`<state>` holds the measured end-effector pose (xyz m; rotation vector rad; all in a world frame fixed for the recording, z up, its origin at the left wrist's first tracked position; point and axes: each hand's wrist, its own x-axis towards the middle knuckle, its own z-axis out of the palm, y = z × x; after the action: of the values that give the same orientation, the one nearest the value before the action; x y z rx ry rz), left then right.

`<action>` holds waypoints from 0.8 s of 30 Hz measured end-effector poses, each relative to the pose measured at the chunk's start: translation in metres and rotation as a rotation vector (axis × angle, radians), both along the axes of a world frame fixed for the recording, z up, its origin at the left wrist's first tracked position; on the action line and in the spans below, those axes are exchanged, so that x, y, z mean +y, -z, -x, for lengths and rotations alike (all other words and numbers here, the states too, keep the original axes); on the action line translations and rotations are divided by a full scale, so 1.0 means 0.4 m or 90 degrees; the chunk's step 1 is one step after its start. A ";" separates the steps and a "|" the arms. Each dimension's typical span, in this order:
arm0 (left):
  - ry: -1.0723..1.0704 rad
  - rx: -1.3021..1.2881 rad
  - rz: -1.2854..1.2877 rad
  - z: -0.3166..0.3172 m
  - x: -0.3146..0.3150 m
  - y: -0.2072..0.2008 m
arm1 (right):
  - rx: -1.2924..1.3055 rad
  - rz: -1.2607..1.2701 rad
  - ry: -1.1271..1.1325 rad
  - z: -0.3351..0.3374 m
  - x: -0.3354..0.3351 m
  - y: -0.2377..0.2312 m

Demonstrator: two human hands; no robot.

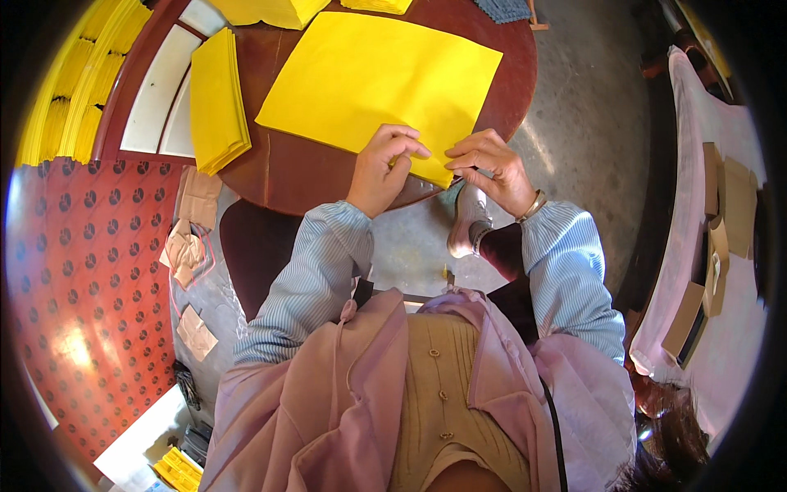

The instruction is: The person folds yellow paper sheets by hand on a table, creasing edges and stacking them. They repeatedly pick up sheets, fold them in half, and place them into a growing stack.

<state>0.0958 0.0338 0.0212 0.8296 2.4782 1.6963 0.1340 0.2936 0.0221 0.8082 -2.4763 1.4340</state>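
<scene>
A large yellow sheet (pixel 385 74), which looks like felt or thick paper, lies flat on the round red-brown table (pixel 254 168). My left hand (pixel 385 168) is at its near edge with the fingers curled in and thumb and forefinger close together. Just to the right, beside the sheet's near right corner, my right hand (pixel 492 168) pinches thumb and fingertips together. Whatever lies between the fingertips of either hand is too small or hidden to make out.
A folded yellow stack (pixel 219 102) stands at the table's left edge, with more yellow stacks (pixel 270 10) at the back. Several yellow bundles (pixel 78 90) are piled far left. Brown paper pieces (pixel 197 332) lie on the floor. Flat cardboard boxes (pixel 709 262) rest on a pink-covered surface at right.
</scene>
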 end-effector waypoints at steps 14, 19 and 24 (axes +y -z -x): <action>0.028 0.000 0.007 0.007 -0.003 -0.001 | 0.020 -0.049 0.010 -0.007 -0.010 -0.014; 0.047 0.032 0.028 0.007 -0.003 -0.003 | -0.015 -0.008 0.035 -0.001 -0.010 0.000; 0.057 0.033 0.047 0.000 -0.001 -0.004 | -0.043 0.032 0.066 -0.005 -0.021 0.007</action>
<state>0.0960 0.0334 0.0228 0.9733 2.4780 1.5641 0.1362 0.2850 0.0192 0.6222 -2.4804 1.5034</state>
